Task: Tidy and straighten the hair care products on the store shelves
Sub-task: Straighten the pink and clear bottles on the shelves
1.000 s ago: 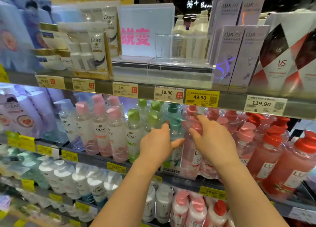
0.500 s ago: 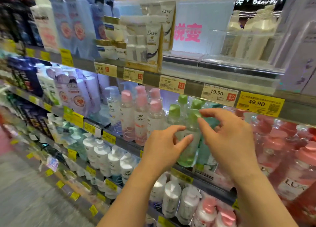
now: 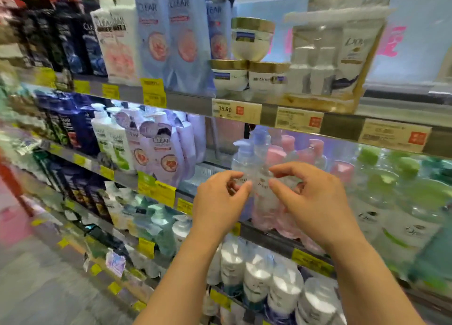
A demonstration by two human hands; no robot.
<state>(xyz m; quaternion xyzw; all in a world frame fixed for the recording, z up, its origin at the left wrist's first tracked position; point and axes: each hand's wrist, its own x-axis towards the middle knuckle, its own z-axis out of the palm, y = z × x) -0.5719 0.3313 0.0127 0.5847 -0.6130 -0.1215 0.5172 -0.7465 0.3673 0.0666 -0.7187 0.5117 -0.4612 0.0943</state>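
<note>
On the middle shelf (image 3: 274,242) stands a clear Dove pump bottle with a blue pump (image 3: 261,191), with a second clear pump bottle (image 3: 242,154) just left of it. My left hand (image 3: 217,207) and my right hand (image 3: 315,205) are raised on either side of the blue-pump bottle. Their fingers are half curled and the fingertips sit at its label. Motion blur hides whether they touch it. Pink-pump bottles (image 3: 277,156) stand right behind, and green-capped bottles (image 3: 406,170) farther right.
White and lilac Clear shampoo bottles (image 3: 160,153) fill the shelf to the left, with a gap between them and the pump bottles. Dove jars (image 3: 252,41) and a boxed set (image 3: 337,55) sit on the shelf above. White pump bottles (image 3: 256,275) line the shelf below. The aisle floor (image 3: 36,288) is at lower left.
My view and both hands have moved left along the shelf, from the pink and teal bottles past the green-capped ones to the clear blue-pump bottle.
</note>
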